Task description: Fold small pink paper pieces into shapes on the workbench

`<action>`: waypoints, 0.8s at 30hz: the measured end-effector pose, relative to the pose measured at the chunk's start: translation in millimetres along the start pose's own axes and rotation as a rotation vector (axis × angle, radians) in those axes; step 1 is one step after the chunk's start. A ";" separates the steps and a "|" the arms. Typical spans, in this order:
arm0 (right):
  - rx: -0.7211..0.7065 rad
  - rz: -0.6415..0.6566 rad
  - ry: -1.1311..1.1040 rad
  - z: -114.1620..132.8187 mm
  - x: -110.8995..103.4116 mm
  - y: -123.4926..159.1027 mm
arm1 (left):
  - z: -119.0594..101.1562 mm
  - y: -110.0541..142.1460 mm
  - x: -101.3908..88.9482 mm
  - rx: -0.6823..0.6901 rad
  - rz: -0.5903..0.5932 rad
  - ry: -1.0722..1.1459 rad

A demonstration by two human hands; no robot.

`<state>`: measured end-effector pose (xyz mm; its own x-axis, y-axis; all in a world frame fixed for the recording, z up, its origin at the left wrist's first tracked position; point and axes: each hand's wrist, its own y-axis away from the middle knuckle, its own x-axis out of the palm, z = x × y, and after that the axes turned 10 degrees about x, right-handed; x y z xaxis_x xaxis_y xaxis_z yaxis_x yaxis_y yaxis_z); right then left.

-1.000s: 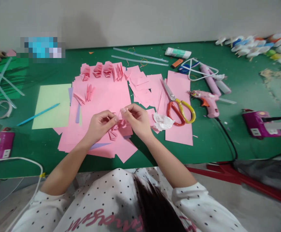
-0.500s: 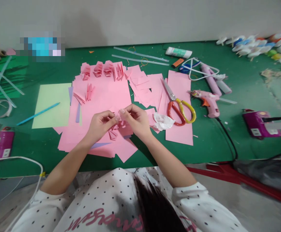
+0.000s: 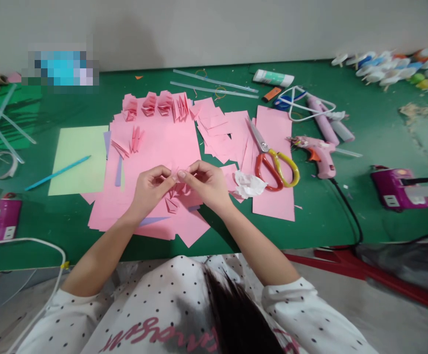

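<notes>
My left hand (image 3: 154,187) and my right hand (image 3: 205,182) meet over a stack of pink paper sheets (image 3: 155,147). Thumbs and forefingers of both pinch a small piece of pink paper (image 3: 176,173), mostly hidden by the fingers. Just below them lies a folded pink paper piece (image 3: 171,204), partly covered. Several more folded pink pieces (image 3: 165,104) stand in a row along the stack's far edge, and another folded piece (image 3: 136,140) sits left of centre. To the right, small cut pink papers (image 3: 215,130) lie scattered.
Scissors (image 3: 269,155) rest open on pink paper, beside a crumpled white tissue (image 3: 249,184). Further right are a pink glue gun (image 3: 319,153) and a purple box (image 3: 394,189). A blue pencil (image 3: 59,173) lies on pale green paper (image 3: 83,142) at left. Clear glue sticks (image 3: 214,89) lie behind.
Both hands stay pinched together at nearly the same spot. The fingertips have shifted slightly, the right thumb moving a little left along the pink paper.
</notes>
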<state>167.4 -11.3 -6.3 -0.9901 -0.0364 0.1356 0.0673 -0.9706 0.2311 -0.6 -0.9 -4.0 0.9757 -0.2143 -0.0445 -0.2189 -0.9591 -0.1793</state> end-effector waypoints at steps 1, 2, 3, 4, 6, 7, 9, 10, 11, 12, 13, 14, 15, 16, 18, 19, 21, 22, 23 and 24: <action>0.005 0.014 -0.010 -0.1 0.0 0.2 | -0.1 0.0 0.2 0.003 0.006 0.002; 0.009 0.025 -0.018 0.0 0.0 0.5 | -0.3 0.0 0.4 0.002 0.013 0.005; 0.011 0.031 -0.025 0.3 -0.1 0.8 | -0.5 0.1 0.6 -0.003 0.019 0.008; 0.013 0.035 -0.029 0.8 -0.2 1.1 | -0.7 0.2 0.7 -0.010 0.023 0.011; 0.014 0.045 -0.034 2.3 -0.6 1.8 | -1.2 0.7 0.5 -0.021 0.024 0.012; 0.015 0.051 -0.034 3.1 -0.8 2.3 | -1.3 0.9 0.2 -0.024 0.025 0.008; 0.020 0.065 -0.040 4.1 -1.0 3.0 | -1.3 1.3 -0.6 -0.027 0.024 0.000; 0.022 0.071 -0.045 4.1 -1.1 3.3 | -1.2 1.4 -1.0 -0.030 0.028 -0.006; 0.024 0.076 -0.048 3.8 -1.1 3.4 | -0.9 1.6 -1.3 -0.034 0.035 -0.012; 0.024 0.082 -0.047 3.3 -1.0 3.4 | -0.6 1.7 -1.5 -0.036 0.043 -0.018; 0.020 0.085 -0.043 2.6 -1.0 3.2 | -0.4 1.7 -1.4 -0.037 0.048 -0.022; 0.014 0.082 -0.035 1.9 -1.0 3.0 | -0.1 1.7 -1.2 -0.038 0.052 -0.026; 0.004 0.073 -0.024 1.4 -1.0 2.7 | 0.0 1.7 -0.9 -0.038 0.054 -0.026; -0.007 0.059 -0.013 1.0 -1.0 2.4 | -0.1 1.6 -0.5 -0.035 0.052 -0.022; -0.039 0.011 0.002 1.2 -1.1 1.6 | -0.7 1.3 0.0 -0.026 0.055 -0.011; -0.059 -0.016 0.006 1.6 -1.2 1.2 | -1.2 1.1 0.0 -0.020 0.058 -0.006; -0.098 -0.059 0.007 3.0 -1.6 0.3 | -1.9 0.7 -0.5 -0.009 0.058 0.005; -0.111 -0.074 0.007 3.7 -1.8 -0.1 | -2.0 0.5 -0.9 -0.012 0.052 0.013; -0.117 -0.083 0.009 4.5 -2.0 -0.3 | -1.9 0.4 -1.3 -0.018 0.045 0.026; -0.114 -0.086 0.014 5.2 -2.1 -0.4 | -1.6 0.3 -1.5 -0.027 0.037 0.042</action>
<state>170.1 -9.6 -1.7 -0.9932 0.0452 0.1070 -0.0312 -0.9911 0.1297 -2.2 -1.2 -2.5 0.9665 -0.2564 -0.0090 -0.2547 -0.9550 -0.1520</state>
